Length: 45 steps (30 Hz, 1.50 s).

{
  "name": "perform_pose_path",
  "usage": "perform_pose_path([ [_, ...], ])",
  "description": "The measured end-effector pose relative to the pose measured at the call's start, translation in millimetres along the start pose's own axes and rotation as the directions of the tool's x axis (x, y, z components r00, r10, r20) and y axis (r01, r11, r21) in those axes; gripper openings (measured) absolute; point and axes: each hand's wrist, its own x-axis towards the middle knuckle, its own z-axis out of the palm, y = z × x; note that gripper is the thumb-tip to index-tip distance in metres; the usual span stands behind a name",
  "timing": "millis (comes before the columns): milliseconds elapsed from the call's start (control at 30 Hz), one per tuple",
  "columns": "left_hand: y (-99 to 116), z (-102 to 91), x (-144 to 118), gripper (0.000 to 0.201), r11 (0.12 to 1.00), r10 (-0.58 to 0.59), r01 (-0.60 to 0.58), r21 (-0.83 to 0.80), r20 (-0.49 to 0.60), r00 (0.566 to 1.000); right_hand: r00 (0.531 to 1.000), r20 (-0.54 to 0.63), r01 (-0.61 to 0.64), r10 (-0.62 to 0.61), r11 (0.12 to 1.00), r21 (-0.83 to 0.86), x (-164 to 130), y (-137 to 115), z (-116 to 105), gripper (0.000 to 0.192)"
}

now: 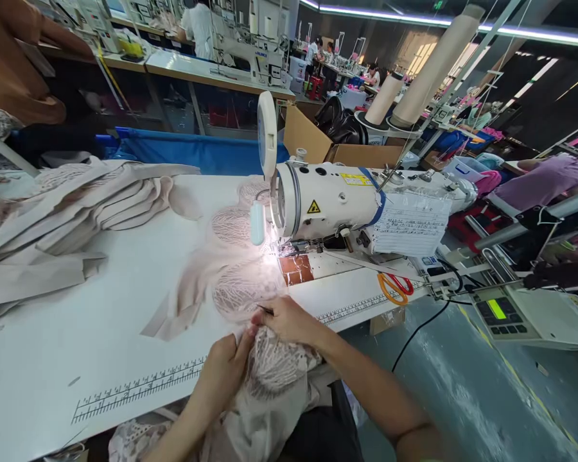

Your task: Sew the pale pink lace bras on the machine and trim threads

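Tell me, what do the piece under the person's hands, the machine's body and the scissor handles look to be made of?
The piece under the left hand and right hand looks like pale lace on soft fabric: an open net pattern shows. The sewing machine body seems to be glossy white-painted metal, though the look leaves plastic open. The scissors have smooth orange and red handles, probably plastic.

Both hands, left hand and right hand, pinch lace fabric at the table edge, near the sewing machine

Matt lace cloth, glossy white enamelled sewing machine
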Motion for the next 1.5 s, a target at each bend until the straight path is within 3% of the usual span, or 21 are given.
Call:
perform_pose_path([
  [67,2,7.1,-7,0.058,0.993,-0.071,0.066,-0.099,-0.048,0.996,0.96,-0.27,0.04,-0.074,0.991,-0.128,1,-1,14,0.016],
  [100,2,9.3,-10,0.056,0.981,-0.1,0.091,-0.173,-0.043,0.994,0.932,-0.341,0.068,-0.126,0.982,-0.176,2,0,21,0.015],
  [200,2,7.4,-17,0.049,0.872,-0.187,0.211,-0.442,0.097,0.978,0.888,-0.42,0.158,-0.187,0.982,-0.104,3,4,32,0.014],
  [300,6,-6.4,-9,0.048,0.615,-0.289,0.403,-0.678,0.282,0.915,0.923,-0.369,0.204,-0.113,0.955,0.216,2,9,25,0.035],
  [367,10,-17.3,4,0.049,0.529,-0.364,0.414,-0.741,0.243,0.899,0.978,-0.161,0.184,-0.133,0.915,0.361,0,9,17,0.045],
  [433,14,-25.0,19,0.051,0.633,-0.39,0.341,-0.695,0.095,0.916,0.975,0.052,0.185,-0.217,0.914,0.36,-4,7,14,0.048],
  [500,14,-27.3,30,0.055,0.795,-0.347,0.257,-0.549,-0.064,0.936,0.956,0.111,0.24,-0.273,0.94,0.241,-7,3,18,0.046],
  [600,12,-22.9,33,0.061,0.905,-0.315,0.223,-0.362,-0.217,0.924,0.961,0.007,0.277,-0.277,0.961,0.02,-9,-4,35,0.041],
  [767,14,-15.7,27,0.061,0.91,-0.36,0.261,-0.321,-0.301,0.883,0.962,-0.093,0.247,-0.255,0.965,-0.09,-1,-10,59,0.037],
  [900,10,-21.5,25,0.064,0.919,-0.318,0.223,-0.324,-0.278,0.906,0.961,-0.125,0.255,-0.246,0.965,0.055,-7,-9,51,0.034],
  [1100,-2,-33.0,26,0.06,0.829,-0.28,0.221,-0.513,-0.04,0.959,0.979,-0.187,0.117,-0.076,0.968,0.222,-24,-8,29,0.04],
  [1200,5,-43.3,45,0.054,0.746,-0.146,0.149,-0.649,0.06,0.988,0.993,-0.116,0.036,-0.009,0.971,0.237,-23,-9,26,0.04],
  [1267,9,-58.5,63,0.064,0.732,-0.033,0.051,-0.679,0.04,0.999,0.995,-0.094,-0.004,0.022,0.982,0.19,-24,-8,23,0.041],
  [1333,9,-80.0,82,0.066,0.809,-0.028,-0.005,-0.587,-0.048,0.998,0.993,-0.115,-0.019,0.028,0.996,0.085,-29,-6,17,0.038],
  [1400,5,-102.1,95,0.064,0.9,-0.111,0.016,-0.435,-0.193,0.975,0.985,-0.17,-0.039,0.026,0.997,-0.071,-36,-3,10,0.024],
  [1467,-1,-115.5,101,0.071,0.983,-0.11,0.033,-0.18,-0.439,0.892,0.979,-0.2,-0.08,0.029,0.965,-0.251,-43,-2,0,0.012],
  [1500,-3,-116.1,100,0.071,1.0,-0.016,0.014,-0.008,-0.544,0.839,0.981,-0.193,-0.097,0.034,0.939,-0.331,-45,-4,-6,0.017],
])
